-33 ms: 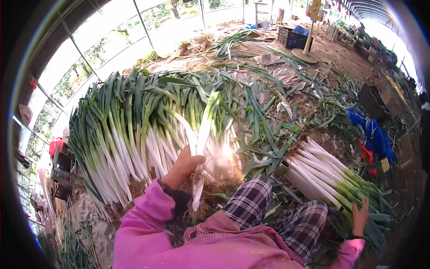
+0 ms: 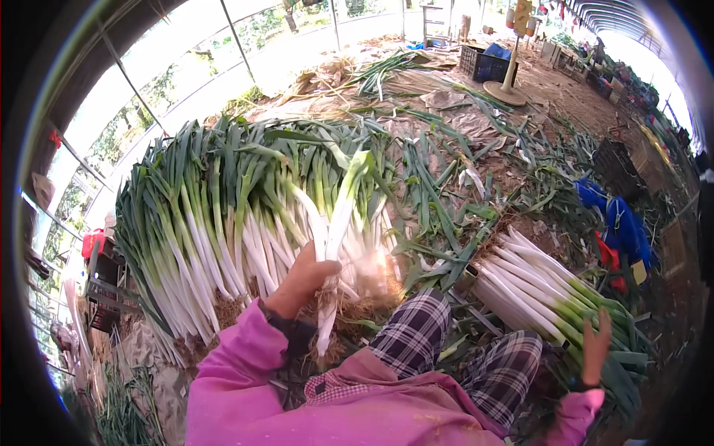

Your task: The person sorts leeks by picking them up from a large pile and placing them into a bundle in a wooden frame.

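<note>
My left hand point(image 2: 301, 281) is closed round a leek point(image 2: 336, 238), gripping it low on the white shaft; its roots hang below my fist and its green top points up and away. The leek stands just in front of the big pile point(image 2: 223, 215) of leeks lying to my left, roots toward me, leaves fanned outward. My right hand point(image 2: 595, 343) is open, fingers point(image 2: 601, 321) spread, resting against the green end of a smaller bundle point(image 2: 547, 293) of cleaned leeks on my right; it grips nothing that I can see. My knees in checked trousers point(image 2: 439, 342) sit between pile and bundle, and my pink sleeve point(image 2: 238, 386) covers the left arm.

Far ahead stands a dark crate point(image 2: 483, 65) with something blue in it; I cannot tell what. Another dark crate point(image 2: 621, 165) sits at the right, its contents hidden. A red can point(image 2: 92, 241) stands on a rack at the far left. Blue cloth point(image 2: 621, 215) lies beyond the bundle. Trimmed leaves point(image 2: 476, 171) litter the floor. My right wrist is cut off by the lower rim, and the edges blur badly.
</note>
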Demonstrator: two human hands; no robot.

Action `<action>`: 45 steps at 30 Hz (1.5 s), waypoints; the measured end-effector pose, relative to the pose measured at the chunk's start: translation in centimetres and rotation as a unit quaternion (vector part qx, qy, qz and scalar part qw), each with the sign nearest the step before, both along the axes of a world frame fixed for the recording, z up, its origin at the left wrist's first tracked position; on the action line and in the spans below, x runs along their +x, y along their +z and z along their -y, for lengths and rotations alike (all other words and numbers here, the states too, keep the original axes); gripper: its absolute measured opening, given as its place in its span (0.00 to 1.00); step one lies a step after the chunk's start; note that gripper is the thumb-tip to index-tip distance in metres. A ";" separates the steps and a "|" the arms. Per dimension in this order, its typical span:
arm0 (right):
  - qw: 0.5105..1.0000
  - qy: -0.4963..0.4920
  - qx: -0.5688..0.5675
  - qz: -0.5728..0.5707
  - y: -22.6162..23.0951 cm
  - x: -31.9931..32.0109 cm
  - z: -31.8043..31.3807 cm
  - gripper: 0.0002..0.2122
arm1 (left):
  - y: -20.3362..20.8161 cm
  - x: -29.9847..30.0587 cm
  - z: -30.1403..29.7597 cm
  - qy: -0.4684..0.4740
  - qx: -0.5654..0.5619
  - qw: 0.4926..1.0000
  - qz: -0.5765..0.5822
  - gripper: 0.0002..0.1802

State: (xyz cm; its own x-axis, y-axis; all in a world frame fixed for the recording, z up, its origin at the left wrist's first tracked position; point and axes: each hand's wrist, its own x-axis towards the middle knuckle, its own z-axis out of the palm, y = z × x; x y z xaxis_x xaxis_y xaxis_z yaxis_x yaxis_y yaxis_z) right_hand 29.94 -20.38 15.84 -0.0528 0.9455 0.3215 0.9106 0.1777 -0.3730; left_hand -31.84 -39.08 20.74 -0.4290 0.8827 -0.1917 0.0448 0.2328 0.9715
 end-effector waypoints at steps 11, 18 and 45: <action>0.214 0.307 -0.503 -0.779 4.8 -40.1 6.3 0.38 | 8.6 13.2 11.4 -0.267 0.039 0.956 -0.116 0.43; 0.383 0.334 -0.133 -0.851 9.7 -24.6 0.7 0.30 | 6.8 11.1 4.0 -0.410 0.015 0.786 -0.462 0.40; 0.792 -0.303 -0.207 -0.488 4.8 27.9 3.8 0.28 | -15.6 27.6 -28.7 -0.350 -0.135 0.675 -0.635 0.29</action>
State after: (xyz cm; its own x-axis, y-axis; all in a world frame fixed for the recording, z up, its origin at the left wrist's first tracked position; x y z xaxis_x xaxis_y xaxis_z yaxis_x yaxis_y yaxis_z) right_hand 57.81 -24.20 20.63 0.5327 0.7375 -0.4152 0.0238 -0.5034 -0.8637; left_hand -4.29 -10.35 5.12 0.1067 0.9607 -0.2563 0.9926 -0.1178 -0.0285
